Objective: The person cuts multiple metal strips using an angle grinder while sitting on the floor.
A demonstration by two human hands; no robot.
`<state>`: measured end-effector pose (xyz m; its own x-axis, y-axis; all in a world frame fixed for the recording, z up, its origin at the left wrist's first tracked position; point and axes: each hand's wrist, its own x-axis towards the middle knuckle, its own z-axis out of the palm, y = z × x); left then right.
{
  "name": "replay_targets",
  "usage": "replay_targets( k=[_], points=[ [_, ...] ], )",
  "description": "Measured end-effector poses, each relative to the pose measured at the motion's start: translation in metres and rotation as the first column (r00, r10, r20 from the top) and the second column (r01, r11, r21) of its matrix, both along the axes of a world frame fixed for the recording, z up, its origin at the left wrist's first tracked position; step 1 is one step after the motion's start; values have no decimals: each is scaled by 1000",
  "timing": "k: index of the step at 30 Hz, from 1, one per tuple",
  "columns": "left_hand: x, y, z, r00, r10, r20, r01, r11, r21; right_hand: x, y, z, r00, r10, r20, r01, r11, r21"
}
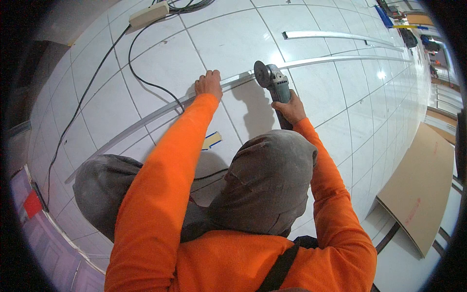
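Observation:
My right hand (pixel 293 109) is wrapped round the body of an angle grinder (pixel 279 91), a grey-green tool with a dark round disc (pixel 262 74) at its head. The disc stands upright beside a long thin metal profile (pixel 141 124); whether it touches the metal I cannot tell. My left hand (pixel 208 83) is closed on that profile, a little left of the disc, and holds it near the tiled floor. The profile runs from the lower left up past the disc toward the right. A dark cord (pixel 210 174) shows between my knees.
More metal profiles (pixel 335 35) lie at the upper right. A power strip (pixel 148 14) with black cables sits at the upper left, one cable crossing the tiles (pixel 228 29). A brown board (pixel 419 187) lies at the right. A yellow arrow-shaped piece (pixel 211 140) is on the floor.

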<state>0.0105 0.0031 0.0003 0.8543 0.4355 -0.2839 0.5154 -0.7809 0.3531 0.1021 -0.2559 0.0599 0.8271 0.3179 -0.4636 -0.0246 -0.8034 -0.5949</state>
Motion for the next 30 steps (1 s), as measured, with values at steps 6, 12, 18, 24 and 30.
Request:
replay_targets(
  k=[6,12,18,24,30],
  points=[
    [-4,0,-12,997,30,71,-27,999,-44,4,-2,-14,999,30,-9,-31,998,-46],
    [-4,1,-15,994,47,97,-44,999,-30,3,-2,-19,997,51,50,-50,998,-40],
    [-6,1,-12,989,76,123,-70,996,-48,2,2,-18,996,75,52,-70,993,-98],
    [1,59,-10,975,88,-205,-103,993,-62,-12,-16,-20,993,-118,20,115,989,92],
    [10,99,-9,919,-13,394,-86,969,233,-17,-52,1,930,-353,-107,368,865,341]
  ],
)
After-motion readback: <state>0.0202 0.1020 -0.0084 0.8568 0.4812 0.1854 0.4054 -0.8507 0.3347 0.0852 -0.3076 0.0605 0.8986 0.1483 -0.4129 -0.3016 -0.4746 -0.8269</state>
